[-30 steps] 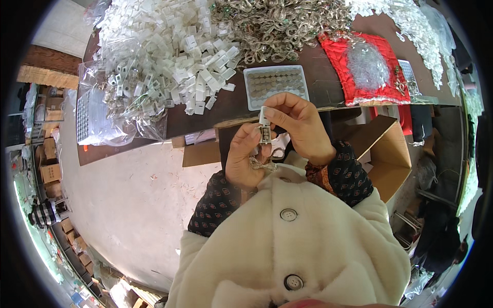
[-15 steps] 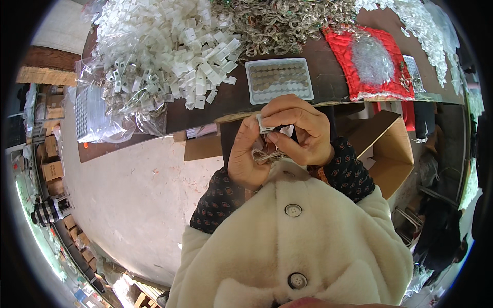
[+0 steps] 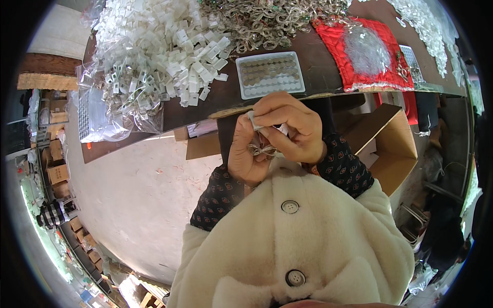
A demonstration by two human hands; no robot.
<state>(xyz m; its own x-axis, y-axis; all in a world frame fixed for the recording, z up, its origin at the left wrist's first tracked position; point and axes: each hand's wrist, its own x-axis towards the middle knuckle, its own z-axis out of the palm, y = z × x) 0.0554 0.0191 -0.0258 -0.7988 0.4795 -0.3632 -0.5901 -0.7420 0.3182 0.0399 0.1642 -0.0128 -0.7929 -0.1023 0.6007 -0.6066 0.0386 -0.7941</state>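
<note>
My left hand [image 3: 244, 156] and my right hand [image 3: 291, 126] meet just off the table's front edge, both closed on one small white plastic battery case [image 3: 254, 121]. Thumb and forefinger of the left pinch it from the left side, while the right fingers press on it from above and the right. A small tied coil of thin wire [image 3: 262, 150] hangs under the case, against my left palm. Fingers cover much of the case, so its inside is hidden. Just beyond the hands, a white tray [image 3: 257, 93] holds rows of round, flat button cells.
White plastic cases [image 3: 169, 46] lie heaped at the back left, beside a clear plastic bag [image 3: 110, 123]. Wire coils [image 3: 272, 23] are piled at the back. A red quilted cloth [image 3: 333, 56] carries clear strands [image 3: 367, 51]. Below the table stands an open cardboard box [image 3: 395, 149].
The white case has tilted between my fingers, and the right hand has turned slightly over it. The whole view has shifted a little, moving the tray and piles slightly left and up.
</note>
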